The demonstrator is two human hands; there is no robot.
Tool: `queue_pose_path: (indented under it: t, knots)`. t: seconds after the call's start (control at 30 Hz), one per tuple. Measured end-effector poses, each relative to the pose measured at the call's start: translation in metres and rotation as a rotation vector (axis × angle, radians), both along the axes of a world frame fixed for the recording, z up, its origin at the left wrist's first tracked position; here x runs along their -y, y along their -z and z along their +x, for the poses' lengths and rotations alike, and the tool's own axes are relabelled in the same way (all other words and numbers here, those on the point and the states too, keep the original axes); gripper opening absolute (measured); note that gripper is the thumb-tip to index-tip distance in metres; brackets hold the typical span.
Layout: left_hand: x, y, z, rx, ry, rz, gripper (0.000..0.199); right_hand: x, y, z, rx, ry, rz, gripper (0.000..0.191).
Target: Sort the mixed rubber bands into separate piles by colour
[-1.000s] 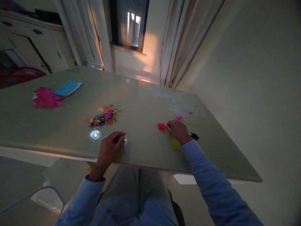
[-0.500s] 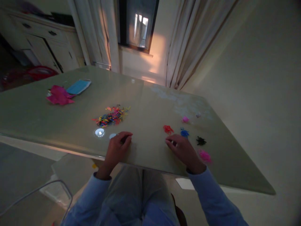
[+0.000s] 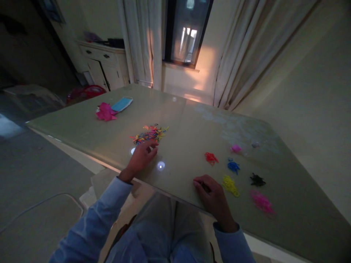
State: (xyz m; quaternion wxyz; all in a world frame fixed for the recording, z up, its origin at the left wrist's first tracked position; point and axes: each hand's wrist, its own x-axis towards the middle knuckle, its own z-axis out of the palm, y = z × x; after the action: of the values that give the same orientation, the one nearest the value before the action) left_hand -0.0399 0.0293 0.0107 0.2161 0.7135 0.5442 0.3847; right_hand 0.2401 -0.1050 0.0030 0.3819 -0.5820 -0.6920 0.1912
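Head view: reached w/ L hand [image 3: 141,157] to near edge of mixed pile [image 3: 150,135] of small coloured bands on table [image 3: 178,146], w/ fingers loosely bent & thumb apart, prob. for access to single bands w/out disturbing the rest; couldn't make out any band in its fingertips. Held R hand [image 3: 212,193] low by near table edge, just beside yellow bunch [image 3: 230,185], w/ fingers curled & thumb close to index; couldn't tell if empty or pinching sth small. Saw red bunch [image 3: 211,158], blue bunch [image 3: 233,167], black bunch [image 3: 257,179], bright-pink bunch [image 3: 262,202] & pale-pink bunch [image 3: 236,148] on person's right, set apart from one another, prob. to keep colours distinct & w/in reach of R hand. Noted blue mask [image 3: 122,104] & crumpled pink item [image 3: 106,111] at far left, beyond mixed pile, prob. put there to be out of the way.
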Motion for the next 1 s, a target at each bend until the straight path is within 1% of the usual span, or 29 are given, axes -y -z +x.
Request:
queue_pose_path:
  t: [0.07,0.17,0.27,0.4,0.5,0.7,0.8,0.9,0.97,1.0]
  knots:
    - [-0.014,-0.006,-0.010,-0.160,-0.021,0.044,0.025,0.001,0.001,-0.001,-0.011,-0.006,0.007,0.015]
    - [-0.029,-0.012,-0.016,-0.350,0.008,0.061,0.025,0.001,0.002,-0.001,-0.027,-0.007,0.009,0.016]
    - [-0.039,-0.016,-0.011,-0.494,0.045,0.036,0.025,0.000,0.003,0.000,-0.031,-0.019,0.014,0.016]
    - [-0.050,-0.020,0.001,-0.713,0.083,-0.049,0.024,-0.001,0.005,0.001,-0.041,-0.023,0.034,0.018]
    - [-0.057,-0.022,0.006,-0.785,0.109,-0.095,0.027,0.000,0.005,0.002,-0.050,-0.029,0.035,0.018]
    - [-0.056,-0.028,0.008,-0.838,0.138,-0.079,0.031,0.001,0.005,0.002,-0.065,-0.035,0.023,0.018]
    - [-0.054,-0.027,0.008,-0.826,0.121,-0.055,0.032,0.001,0.005,0.001,-0.077,-0.034,0.014,0.017]
    - [-0.054,-0.025,0.005,-0.683,0.071,0.009,0.030,0.001,0.004,0.002,-0.081,-0.039,0.018,0.017]
    - [-0.053,-0.025,0.004,-0.500,0.023,0.066,0.027,0.001,0.003,0.001,-0.084,-0.042,0.027,0.016]
    - [-0.051,-0.026,0.004,-0.376,-0.010,0.085,0.026,0.001,0.003,0.001,-0.086,-0.042,0.027,0.016]
